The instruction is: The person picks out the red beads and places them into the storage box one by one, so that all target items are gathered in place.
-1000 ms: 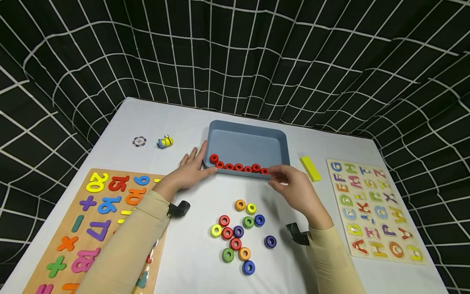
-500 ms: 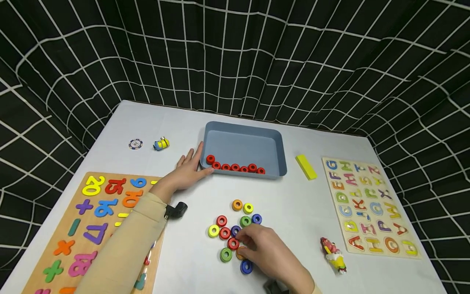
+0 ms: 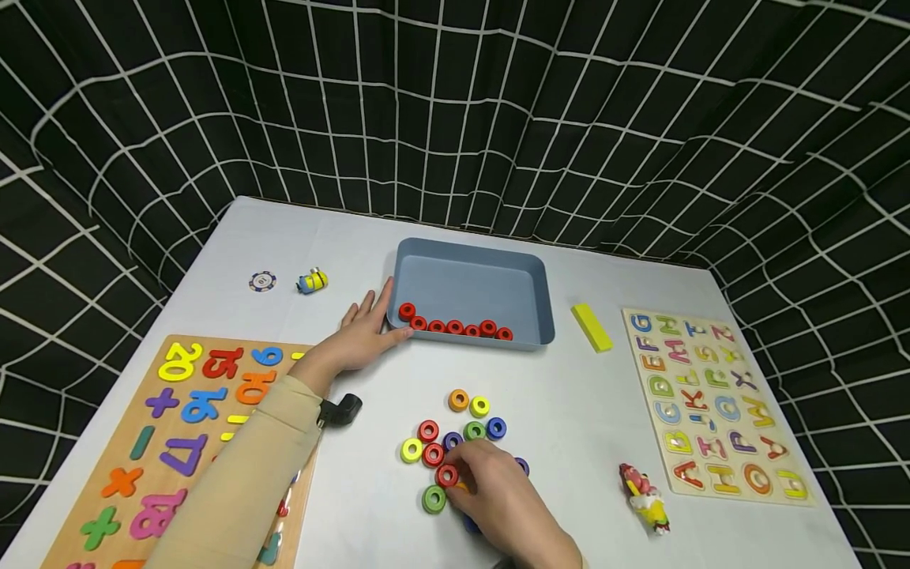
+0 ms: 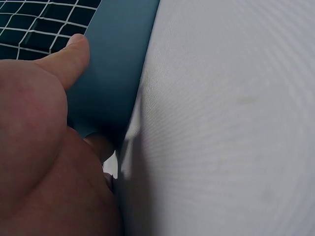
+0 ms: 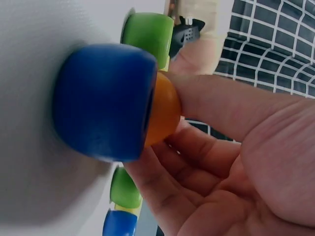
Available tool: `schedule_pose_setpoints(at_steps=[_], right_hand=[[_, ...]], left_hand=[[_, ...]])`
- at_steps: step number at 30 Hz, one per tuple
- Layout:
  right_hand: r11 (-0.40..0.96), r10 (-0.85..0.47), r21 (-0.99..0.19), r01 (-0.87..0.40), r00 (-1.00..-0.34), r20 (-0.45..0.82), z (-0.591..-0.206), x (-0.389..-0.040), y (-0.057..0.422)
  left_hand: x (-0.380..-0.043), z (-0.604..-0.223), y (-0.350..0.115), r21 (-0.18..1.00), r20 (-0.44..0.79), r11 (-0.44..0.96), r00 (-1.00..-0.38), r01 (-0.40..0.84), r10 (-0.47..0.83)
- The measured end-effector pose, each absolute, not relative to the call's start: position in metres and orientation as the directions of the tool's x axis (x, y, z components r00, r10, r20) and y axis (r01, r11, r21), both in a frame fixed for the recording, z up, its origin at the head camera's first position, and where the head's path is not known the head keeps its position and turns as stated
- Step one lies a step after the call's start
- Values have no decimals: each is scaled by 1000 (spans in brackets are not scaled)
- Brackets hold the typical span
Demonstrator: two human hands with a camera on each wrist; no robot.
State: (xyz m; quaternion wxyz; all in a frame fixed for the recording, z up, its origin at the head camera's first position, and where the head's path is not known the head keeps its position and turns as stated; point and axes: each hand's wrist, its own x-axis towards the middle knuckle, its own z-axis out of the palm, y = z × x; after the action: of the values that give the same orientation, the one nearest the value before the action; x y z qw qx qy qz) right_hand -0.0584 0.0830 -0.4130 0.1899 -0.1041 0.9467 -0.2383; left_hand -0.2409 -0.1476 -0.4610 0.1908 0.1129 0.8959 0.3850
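Observation:
My left hand [image 3: 362, 336] lies flat at the near left corner of the blue-grey tray [image 3: 469, 276], fingers along its left side and thumb at the front wall. Several red rings [image 3: 454, 326] line the tray's near edge. Down among the loose rings, my right hand [image 3: 508, 498] pinches a red ring [image 3: 446, 476], index finger and thumb at its opposite sides. An orange ring [image 5: 165, 108] sits between those fingers in the right wrist view, behind a large blue ring [image 5: 103, 103]. The hand hides most of both from above.
More rings surround the right hand: green [image 3: 434, 499], yellow [image 3: 411, 450], orange [image 3: 458, 400] and blue [image 3: 496, 428]. A number board [image 3: 192, 442] lies left, an alphabet board [image 3: 711, 403] right. Nearby are a yellow block [image 3: 592, 327], a small figure [image 3: 645, 499], a minion toy [image 3: 312, 281] and a chip [image 3: 262, 281].
My right hand has left the tray's near right corner and come down to the loose rings, its fingers closing at the red ring. The left hand stays at the tray.

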Motion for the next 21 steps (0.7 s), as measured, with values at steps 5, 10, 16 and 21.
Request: schedule_pose_setpoints(at_steps=[5,10,16,21], right_hand=[[864,-255,-498,-78,-919,-299,-406,-62,90],[843,-178,-528,-98,-979,-103,-388,-86,120],[812,-84,-571,-120,-993,89,-380,-153,160],[853,-31,-519,-55,-998,55,-388,-195,171]], left_hand=[[-240,-460,-148,733,-244,677,-904,64,350],[-239,-457,-149,730,-239,680,-907,69,348],[-238,-456,-150,728,-247,683,-907,59,342],[-241,-458,-148,721,-245,689,-902,75,355]])
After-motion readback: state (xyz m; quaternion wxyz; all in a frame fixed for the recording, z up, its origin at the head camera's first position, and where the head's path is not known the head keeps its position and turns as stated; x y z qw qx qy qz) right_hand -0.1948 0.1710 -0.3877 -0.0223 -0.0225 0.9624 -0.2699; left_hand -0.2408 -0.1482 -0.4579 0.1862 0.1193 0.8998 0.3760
